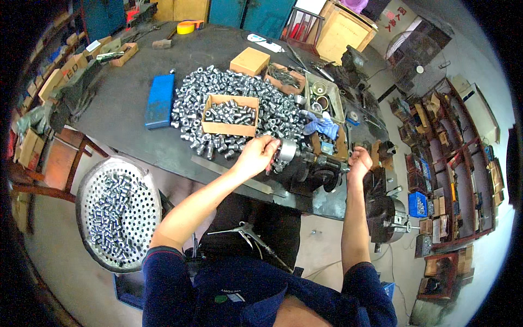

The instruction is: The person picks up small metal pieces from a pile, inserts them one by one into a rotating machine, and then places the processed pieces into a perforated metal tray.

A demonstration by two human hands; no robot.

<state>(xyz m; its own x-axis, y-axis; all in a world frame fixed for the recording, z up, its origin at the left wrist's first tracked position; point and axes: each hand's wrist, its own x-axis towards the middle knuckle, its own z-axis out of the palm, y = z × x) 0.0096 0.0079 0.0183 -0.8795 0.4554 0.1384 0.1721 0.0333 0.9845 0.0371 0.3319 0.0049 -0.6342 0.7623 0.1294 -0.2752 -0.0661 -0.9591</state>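
A small bench machine with a round silver chuck [287, 151] stands at the table's near edge. My left hand [257, 157] is at the left side of the chuck, its thumb and fingers pinched together; whatever is between them is hidden. At the machine's right end, by a metal rod end [345, 169], my right hand [359, 162] is closed in a fist, and what it grips does not show. Behind my left hand, a large heap of short silver metal fittings [190, 90] covers the table. An open cardboard box [230, 128] holding more fittings sits in the heap.
To the left, a round perforated metal tray [147, 204] holds more fittings. A blue box [159, 102] stands beside the heap. Blue gloves [322, 126] and a grey bin [335, 98] lie behind the machine. Another machine [385, 218] is right of my right forearm; shelves [455, 163] line the wall.
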